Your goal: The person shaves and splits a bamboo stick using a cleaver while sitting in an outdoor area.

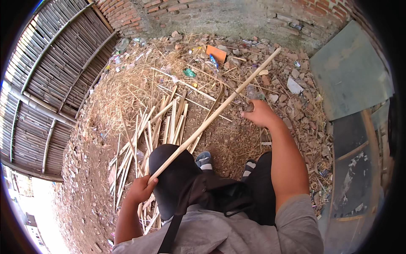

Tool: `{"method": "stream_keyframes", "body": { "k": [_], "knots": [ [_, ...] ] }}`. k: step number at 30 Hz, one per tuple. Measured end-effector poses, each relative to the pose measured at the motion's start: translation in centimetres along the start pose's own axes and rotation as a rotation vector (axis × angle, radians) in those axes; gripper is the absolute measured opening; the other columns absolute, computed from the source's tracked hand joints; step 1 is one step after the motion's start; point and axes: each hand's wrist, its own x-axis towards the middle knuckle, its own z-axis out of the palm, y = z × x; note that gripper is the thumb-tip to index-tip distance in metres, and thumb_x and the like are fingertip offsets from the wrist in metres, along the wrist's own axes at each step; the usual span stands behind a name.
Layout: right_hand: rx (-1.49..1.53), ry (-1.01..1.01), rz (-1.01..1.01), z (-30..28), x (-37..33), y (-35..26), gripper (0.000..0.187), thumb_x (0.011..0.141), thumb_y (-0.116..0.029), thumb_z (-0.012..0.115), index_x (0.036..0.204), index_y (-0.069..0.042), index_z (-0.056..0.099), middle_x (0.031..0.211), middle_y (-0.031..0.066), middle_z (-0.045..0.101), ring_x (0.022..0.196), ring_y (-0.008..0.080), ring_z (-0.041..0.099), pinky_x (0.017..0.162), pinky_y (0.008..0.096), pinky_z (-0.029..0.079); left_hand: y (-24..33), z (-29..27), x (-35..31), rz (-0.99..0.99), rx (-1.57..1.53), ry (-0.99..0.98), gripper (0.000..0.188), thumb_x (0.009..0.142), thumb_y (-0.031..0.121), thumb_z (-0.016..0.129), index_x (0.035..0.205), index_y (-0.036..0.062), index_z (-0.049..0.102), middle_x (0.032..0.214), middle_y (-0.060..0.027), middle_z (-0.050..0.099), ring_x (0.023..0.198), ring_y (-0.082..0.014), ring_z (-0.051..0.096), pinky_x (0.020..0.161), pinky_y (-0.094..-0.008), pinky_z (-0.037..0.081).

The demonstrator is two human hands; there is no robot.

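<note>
A long, pale, peeled wooden pole point(218, 113) slants from near my left knee up to the far right. My left hand point(141, 189) is closed around its near end, beside the knee. My right hand point(259, 114) is to the right of the pole, fingers curled with the thumb sticking out to the left. From that fist a thin, dark, blade-like tool point(244, 97) runs up and left toward the pole; its handle is hidden in the fingers. Whether the tool touches the pole I cannot tell.
Split wooden strips point(173, 122) lie piled left of my sandalled feet point(204, 161). Dry straw point(127, 80), broken stones and litter cover the ground toward a brick wall point(220, 21). A bamboo fence point(55, 63) stands left; a greenish panel point(351, 72) leans at right.
</note>
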Motion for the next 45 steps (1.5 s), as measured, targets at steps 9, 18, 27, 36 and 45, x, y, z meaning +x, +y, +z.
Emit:
{"method": "stream_keyframes", "body": {
  "k": [9, 18, 27, 36, 45],
  "knots": [
    [-0.332, -0.482, -0.474, 3.6, -3.0, -5.9, 0.051, 0.082, -0.038, 0.078, 0.111, 0.002, 0.067, 0.099, 0.0193, 0.072, 0.091, 0.0299, 0.070, 0.080, 0.0445, 0.053, -0.9, -0.2, -0.2, -0.002, -0.089, -0.064, 0.054, 0.101, 0.047, 0.054, 0.089, -0.0046, 0.063, 0.068, -0.0142, 0.059, 0.067, -0.0206, 0.055, 0.065, -0.0392, 0.047],
    [0.030, -0.182, -0.147, 1.6, -1.0, -2.0, 0.053, 0.081, -0.033, 0.078, 0.120, 0.000, 0.066, 0.112, 0.0210, 0.071, 0.103, 0.0324, 0.069, 0.092, 0.0404, 0.053, -2.1, 0.0, 0.7, 0.007, -0.186, -0.078, 0.054, 0.103, 0.046, 0.052, 0.094, -0.0049, 0.066, 0.076, -0.0105, 0.063, 0.074, -0.0190, 0.056, 0.072, -0.0370, 0.048],
    [0.008, -0.235, -0.205, 1.8, 0.6, -0.7, 0.062, 0.080, -0.037, 0.080, 0.122, 0.004, 0.063, 0.109, 0.0219, 0.070, 0.099, 0.0327, 0.069, 0.088, 0.0418, 0.053, -1.1, 0.2, 0.4, -0.001, -0.062, -0.010, 0.054, 0.102, 0.047, 0.052, 0.084, -0.0034, 0.061, 0.068, -0.0105, 0.058, 0.068, -0.0182, 0.053, 0.065, -0.0385, 0.046],
    [-0.139, -0.410, -0.241, 3.5, -2.1, -4.8, 0.059, 0.080, -0.035, 0.079, 0.123, 0.002, 0.065, 0.111, 0.0224, 0.071, 0.103, 0.0342, 0.069, 0.090, 0.0430, 0.053, -0.8, -0.2, 0.6, -0.002, -0.152, -0.074, 0.054, 0.102, 0.047, 0.052, 0.088, -0.0036, 0.064, 0.073, -0.0145, 0.063, 0.073, -0.0219, 0.061, 0.070, -0.0396, 0.048],
    [0.181, -0.065, 0.012, 1.4, 2.0, 1.7, 0.055, 0.079, -0.031, 0.079, 0.121, 0.002, 0.066, 0.109, 0.0223, 0.071, 0.104, 0.0337, 0.069, 0.087, 0.0415, 0.054, -0.6, 0.2, 0.3, 0.032, -0.047, 0.030, 0.054, 0.101, 0.047, 0.053, 0.084, -0.0033, 0.062, 0.067, -0.0145, 0.060, 0.065, -0.0227, 0.057, 0.064, -0.0411, 0.047]
  ]
}}
